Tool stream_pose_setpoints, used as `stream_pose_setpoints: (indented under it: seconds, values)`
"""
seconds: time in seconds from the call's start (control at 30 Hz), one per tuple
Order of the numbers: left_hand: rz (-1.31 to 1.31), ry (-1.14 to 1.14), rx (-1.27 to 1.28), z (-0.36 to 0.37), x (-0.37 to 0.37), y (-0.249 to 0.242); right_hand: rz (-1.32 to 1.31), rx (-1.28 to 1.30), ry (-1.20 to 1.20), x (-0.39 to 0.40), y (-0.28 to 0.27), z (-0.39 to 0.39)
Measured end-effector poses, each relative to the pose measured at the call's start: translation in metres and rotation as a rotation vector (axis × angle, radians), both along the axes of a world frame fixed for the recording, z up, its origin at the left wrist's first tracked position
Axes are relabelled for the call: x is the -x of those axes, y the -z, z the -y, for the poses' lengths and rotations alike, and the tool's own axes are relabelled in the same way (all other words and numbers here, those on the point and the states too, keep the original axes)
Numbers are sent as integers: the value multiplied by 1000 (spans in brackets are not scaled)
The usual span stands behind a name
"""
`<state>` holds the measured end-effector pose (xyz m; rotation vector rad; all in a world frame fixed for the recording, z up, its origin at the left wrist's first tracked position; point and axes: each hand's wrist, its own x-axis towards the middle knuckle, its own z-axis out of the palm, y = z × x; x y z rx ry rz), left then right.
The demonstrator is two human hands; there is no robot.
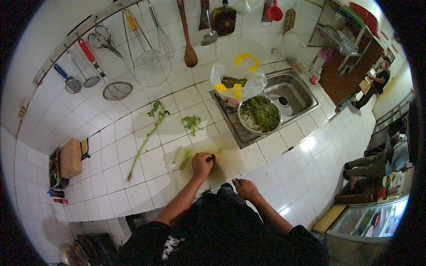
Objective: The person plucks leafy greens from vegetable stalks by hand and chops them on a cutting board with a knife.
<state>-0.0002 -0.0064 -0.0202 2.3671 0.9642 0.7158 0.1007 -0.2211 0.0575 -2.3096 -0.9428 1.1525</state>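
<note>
My left hand (202, 164) is over a pale cutting board (230, 165), its fingers closed at a small dark thing too blurred to name. Beside it on the board lie cut green stalks (185, 158), and small green bits show just beyond the fingers. Close to the counter's front edge, my right hand (246, 189) is closed around something with a dark end, perhaps a handle; no blade can be made out. Farther back on the tiles are a long leafy stem (147, 138) and a loose sprig of leaves (192, 124).
A metal bowl of chopped greens (259, 115) stands by the sink (288, 95), with a plastic bag (239, 73) behind it. Utensils, including a wooden spoon (190, 55), hang along the wall. A brown box (71, 158) sits at left. Two people are at the right.
</note>
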Motion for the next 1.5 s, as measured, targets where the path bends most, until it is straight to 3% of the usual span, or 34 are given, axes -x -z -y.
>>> stream_pose_setpoints:
  seconds: [0.2, 0.3, 0.4, 0.63, 0.83, 1.37, 1.43, 1.5]
  values:
    - [20, 10, 13, -3, -1, 4, 26, -13, -39, 2, 9, -7]
    - [83, 19, -5, 0, 0, -2, 116, -38, -52, -2, 57, -25]
    - [-14, -7, 22, -3, -1, -5, 141, 6, -96, -5, 7, -38]
    - [28, -9, 25, -1, 1, -3, 224, 11, -23, -6, 17, -19]
    - [9, -18, -15, -5, 2, 2, 75, 6, -73, 1, -1, -17]
    - [-42, 54, -37, -4, 6, -4, 101, -15, -5, 4, 16, -33]
    - [-32, 33, -12, -4, 3, 1, 113, -18, -154, -3, 31, -26]
    - [-22, 11, 14, -7, 3, 3, 106, 12, -117, 0, 12, -16]
